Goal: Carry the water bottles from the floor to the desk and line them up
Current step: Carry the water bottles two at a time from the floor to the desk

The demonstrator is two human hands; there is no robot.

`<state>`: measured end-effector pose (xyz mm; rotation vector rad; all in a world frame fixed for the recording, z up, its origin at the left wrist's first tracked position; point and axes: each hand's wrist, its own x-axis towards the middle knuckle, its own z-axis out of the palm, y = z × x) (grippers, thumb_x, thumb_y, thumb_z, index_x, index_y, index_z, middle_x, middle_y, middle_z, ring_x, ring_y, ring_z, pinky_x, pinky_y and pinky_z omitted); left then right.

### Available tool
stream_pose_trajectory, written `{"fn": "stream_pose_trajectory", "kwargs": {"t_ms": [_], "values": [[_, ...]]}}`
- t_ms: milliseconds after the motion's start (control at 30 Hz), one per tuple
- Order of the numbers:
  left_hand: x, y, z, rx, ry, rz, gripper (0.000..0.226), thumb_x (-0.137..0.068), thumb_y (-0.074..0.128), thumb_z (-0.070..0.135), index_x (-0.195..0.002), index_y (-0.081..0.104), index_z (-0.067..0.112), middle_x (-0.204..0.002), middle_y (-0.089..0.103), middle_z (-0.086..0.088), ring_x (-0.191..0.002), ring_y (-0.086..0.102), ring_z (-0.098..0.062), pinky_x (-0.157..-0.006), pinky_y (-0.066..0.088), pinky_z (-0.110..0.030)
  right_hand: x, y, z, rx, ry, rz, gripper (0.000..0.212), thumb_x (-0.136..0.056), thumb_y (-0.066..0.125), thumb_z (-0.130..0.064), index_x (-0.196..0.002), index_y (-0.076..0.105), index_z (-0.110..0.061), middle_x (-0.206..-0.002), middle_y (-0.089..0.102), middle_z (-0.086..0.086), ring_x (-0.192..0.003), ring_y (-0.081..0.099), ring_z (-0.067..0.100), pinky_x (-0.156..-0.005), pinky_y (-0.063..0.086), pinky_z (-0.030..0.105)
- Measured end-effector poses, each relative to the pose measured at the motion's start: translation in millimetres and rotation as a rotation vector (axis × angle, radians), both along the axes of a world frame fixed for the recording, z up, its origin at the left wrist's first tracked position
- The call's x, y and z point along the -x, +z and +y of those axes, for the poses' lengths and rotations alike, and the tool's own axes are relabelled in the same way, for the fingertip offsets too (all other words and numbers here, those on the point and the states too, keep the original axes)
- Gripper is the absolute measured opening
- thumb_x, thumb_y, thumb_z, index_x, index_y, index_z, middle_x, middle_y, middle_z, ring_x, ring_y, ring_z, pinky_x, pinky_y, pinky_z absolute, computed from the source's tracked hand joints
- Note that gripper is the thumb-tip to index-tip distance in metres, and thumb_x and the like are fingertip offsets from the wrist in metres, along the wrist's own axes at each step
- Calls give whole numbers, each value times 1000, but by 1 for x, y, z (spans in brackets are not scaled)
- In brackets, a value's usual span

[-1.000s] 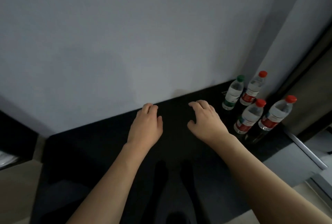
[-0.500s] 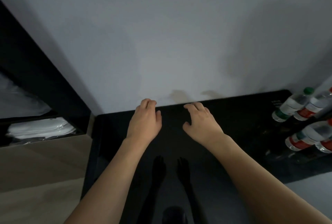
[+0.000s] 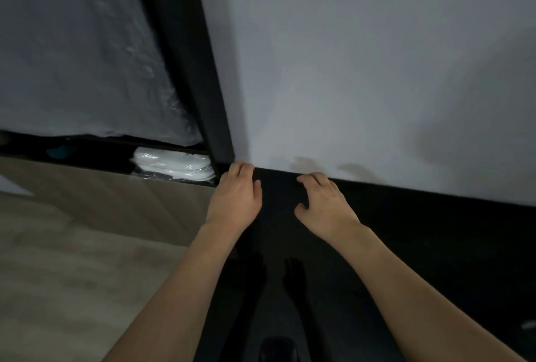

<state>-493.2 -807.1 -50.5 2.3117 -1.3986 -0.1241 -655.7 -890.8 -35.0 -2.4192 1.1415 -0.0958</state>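
My left hand [image 3: 235, 202] hovers over the left end of the glossy black desk [image 3: 435, 245], palm down, fingers together and slightly curled, holding nothing. My right hand [image 3: 322, 205] is beside it, a little to the right, fingers spread and bent, also holding nothing. Both hands are reflected in the desk top below them. No water bottle shows in this view; the ones at the desk's right end are out of frame.
A pale wall [image 3: 377, 71] rises behind the desk. A black vertical post [image 3: 191, 71] stands at the desk's left end, with white plastic-wrapped items [image 3: 174, 165] on a low shelf beside it. Light wooden floor [image 3: 72, 274] lies at the lower left.
The view has swung left: the bottles at the right have left the frame, and the black post, shelf and floor have come in. Both hands keep their pose.
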Motion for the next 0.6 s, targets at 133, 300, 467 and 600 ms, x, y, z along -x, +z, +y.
{"fn": "stream_pose_trajectory", "kwargs": {"t_ms": [133,300,467,600], "values": [[-21,4,50,-26,163,8,36,-96,51,21,-128,53,6,-131,50,-11,-115,52,-31,-93,45,-41,-32,1,24,-13,142,-16,64,-88,59,-22,-147,34,-19,-146,34,1,-134,35,22,-110,33,33],[-39,12,122,-74,373,-14,38,-96,51,22,-129,52,3,-129,50,-15,-112,53,-37,-96,43,-44,-73,5,63,-14,332,-53,61,-88,58,-23,-145,37,-19,-144,35,2,-131,37,24,-109,36,35],[-45,10,215,-78,554,-8,34,-97,49,20,-125,53,1,-134,48,-16,-111,55,-38,-92,46,-44,-113,4,128,-38,530,-61,63,-89,57,-25,-147,34,-21,-144,33,1,-132,34,24,-109,36,37],[-51,12,288,-76,694,-9,40,-99,47,23,-132,50,2,-139,46,-15,-116,53,-37,-98,43,-43,-140,4,190,-41,670,-51,60,-90,55,-27,-146,34,-22,-145,32,1,-129,37,25,-106,37,38]]}}
